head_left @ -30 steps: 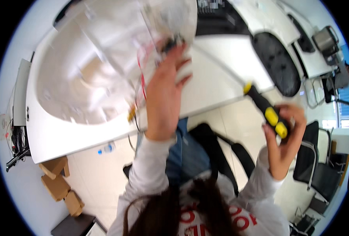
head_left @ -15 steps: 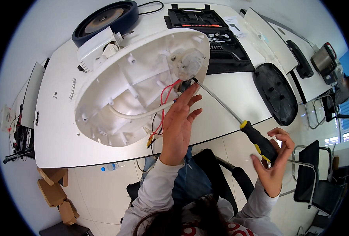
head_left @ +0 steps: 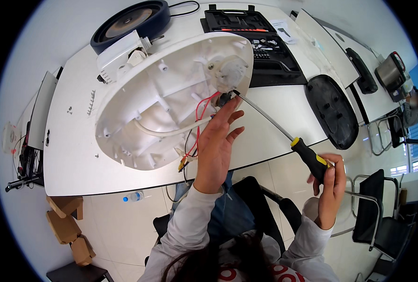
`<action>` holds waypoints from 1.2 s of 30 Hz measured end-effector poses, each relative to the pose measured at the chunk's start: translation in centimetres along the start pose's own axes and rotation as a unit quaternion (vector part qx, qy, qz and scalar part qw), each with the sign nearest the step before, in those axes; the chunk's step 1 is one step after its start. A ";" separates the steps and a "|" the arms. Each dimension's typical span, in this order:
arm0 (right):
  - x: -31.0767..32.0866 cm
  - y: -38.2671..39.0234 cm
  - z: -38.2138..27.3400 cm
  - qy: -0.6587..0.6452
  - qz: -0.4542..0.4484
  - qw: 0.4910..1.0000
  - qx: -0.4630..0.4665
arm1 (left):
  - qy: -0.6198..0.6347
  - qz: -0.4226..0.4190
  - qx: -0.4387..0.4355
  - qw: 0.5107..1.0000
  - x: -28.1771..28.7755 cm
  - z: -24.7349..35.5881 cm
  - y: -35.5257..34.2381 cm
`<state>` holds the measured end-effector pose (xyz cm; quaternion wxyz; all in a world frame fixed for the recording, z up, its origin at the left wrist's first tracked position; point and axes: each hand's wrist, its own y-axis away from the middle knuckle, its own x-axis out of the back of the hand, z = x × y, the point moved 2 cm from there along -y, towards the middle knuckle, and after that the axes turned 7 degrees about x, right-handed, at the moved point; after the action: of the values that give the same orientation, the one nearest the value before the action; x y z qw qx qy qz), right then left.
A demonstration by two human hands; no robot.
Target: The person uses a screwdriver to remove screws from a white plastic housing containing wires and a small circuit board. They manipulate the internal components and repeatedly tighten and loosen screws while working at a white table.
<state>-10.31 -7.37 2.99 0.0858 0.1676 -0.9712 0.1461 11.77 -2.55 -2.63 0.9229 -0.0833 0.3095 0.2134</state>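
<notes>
A large white plastic housing [head_left: 138, 101] lies with its hollow, ribbed inside facing up, tilted across the table. A translucent round cover [head_left: 230, 73] sits at its far right end, beside a small dark part and red wires [head_left: 198, 115]. My left hand [head_left: 216, 150] reaches up to that part, fingers stretched and spread, fingertips at the screwdriver's tip; its thumb is hidden. My right hand [head_left: 329, 185] is closed round the black-and-yellow handle of the screwdriver [head_left: 312, 160]. The long metal shaft slants up left to the small part, where the exact contact is hidden.
An open black tool case [head_left: 279, 66] lies behind the housing. To its right rests a black oval cover [head_left: 333, 113]. At the far left stand a dark-rimmed wheel [head_left: 129, 23] and a white block-shaped unit [head_left: 119, 54]. Several screws [head_left: 91, 102] lie on the white table [head_left: 70, 160].
My right hand has gone from loosely spread fingers to a closer grip higher round the screwdriver handle. The left hand stays by the tip. The whole view has shifted slightly.
</notes>
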 end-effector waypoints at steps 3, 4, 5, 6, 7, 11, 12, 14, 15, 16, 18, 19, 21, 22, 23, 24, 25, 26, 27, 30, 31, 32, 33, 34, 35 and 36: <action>-0.6 -0.1 -0.5 0.076 -0.020 0.988 0.136 | -0.007 -0.002 -0.003 1.000 0.7 -0.7 -0.2; -0.4 0.1 -0.5 0.099 -0.019 0.983 0.154 | -0.008 -0.007 -0.013 1.000 0.6 -0.8 -0.4; -0.3 0.1 -0.5 0.173 -0.043 0.965 0.192 | -0.013 -0.008 -0.016 1.000 0.7 -1.1 -0.4; -0.2 -0.5 -0.6 0.244 -0.070 0.940 0.228 | -0.018 -0.010 -0.017 1.000 0.7 -1.2 -0.6; 0.1 -0.8 -0.8 0.244 -0.066 0.941 0.223 | -0.021 -0.013 -0.025 0.999 0.7 -1.4 -0.8; 1.8 -2.5 0.0 0.172 -0.052 0.960 0.215 | -0.012 -0.017 -0.032 0.999 0.3 -1.5 -1.0; 0.0 -3.9 -1.1 0.174 -0.010 0.981 0.082 | -0.022 -0.003 -0.035 0.999 1.0 -1.4 -1.2; -1.7 -5.1 -3.0 0.104 0.026 0.983 -0.152 | -0.030 0.008 -0.047 0.998 1.3 -1.1 -1.0; -1.3 -5.0 -4.0 0.062 0.043 0.964 -0.257 | -0.029 0.011 -0.038 0.999 -0.1 -1.4 -1.2; 0.1 -5.0 -3.2 0.032 -0.018 0.952 -0.303 | -0.037 0.022 -0.034 0.999 -1.0 -1.9 -1.2; 2.2 -5.7 0.4 -0.053 -0.303 0.929 -0.205 | -0.066 0.035 -0.059 0.995 -0.3 -0.7 -0.5; 2.3 -5.1 0.3 -0.085 -0.378 0.909 -0.155 | -0.074 0.028 -0.058 0.995 -0.5 -0.9 -0.5; 3.7 -4.3 -0.9 -0.058 -0.350 0.926 -0.132 | -0.111 0.019 -0.080 0.990 -1.5 -1.2 -0.3; 4.3 -3.8 -1.6 0.014 -0.327 0.939 -0.104 | -0.124 0.015 -0.079 0.989 -2.3 -1.8 -0.4; 3.6 -3.5 -2.5 0.122 -0.299 0.944 -0.061 | -0.144 0.027 -0.084 0.986 -2.4 -1.5 -0.1; 3.3 -3.4 -3.1 0.193 -0.284 0.939 -0.021 | -0.164 0.038 -0.089 0.982 -2.5 -1.4 0.2; 2.8 -3.1 -3.3 0.236 -0.269 0.934 0.008 | -0.171 0.042 -0.090 0.980 -2.4 -1.2 0.4; 2.9 -3.4 -2.4 0.211 -0.276 0.937 0.046 | -0.179 0.046 -0.091 0.979 -2.2 -1.1 0.4; 3.0 -3.8 -1.5 0.187 -0.283 0.937 0.085 | -0.187 0.050 -0.092 0.977 -2.0 -1.1 0.6; 4.9 -2.6 -1.5 0.089 -0.254 0.929 0.254 | -0.197 0.007 -0.067 0.978 -2.7 -0.8 1.2; 5.3 -1.8 -0.1 0.153 -0.185 0.915 0.325 | -0.220 -0.018 -0.078 0.972 -3.2 -2.1 1.2; 4.7 -1.9 -0.2 0.177 -0.160 0.901 0.362 | -0.252 -0.020 -0.105 0.962 -3.5 -1.5 2.6; 4.2 -1.9 -0.2 0.201 -0.130 0.886 0.396 | -0.283 -0.023 -0.132 0.950 -3.9 -1.2 4.1; 3.0 -2.2 -1.1 0.203 -0.137 0.886 0.393 | -0.295 -0.045 -0.159 0.941 -4.1 -1.1 6.4; 2.9 -2.5 -0.9 0.208 -0.148 0.895 0.365 | -0.298 -0.082 -0.171 0.936 -4.8 -3.2 8.6; 2.8 -2.7 -0.7 0.214 -0.155 0.904 0.336 | -0.352 -0.136 -0.115 0.919 -5.6 -5.3 11.3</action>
<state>-11.85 -10.45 4.98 0.2513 0.2999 -0.7843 0.4814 -0.15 4.17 -3.62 0.9763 -0.1502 -0.0764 0.1356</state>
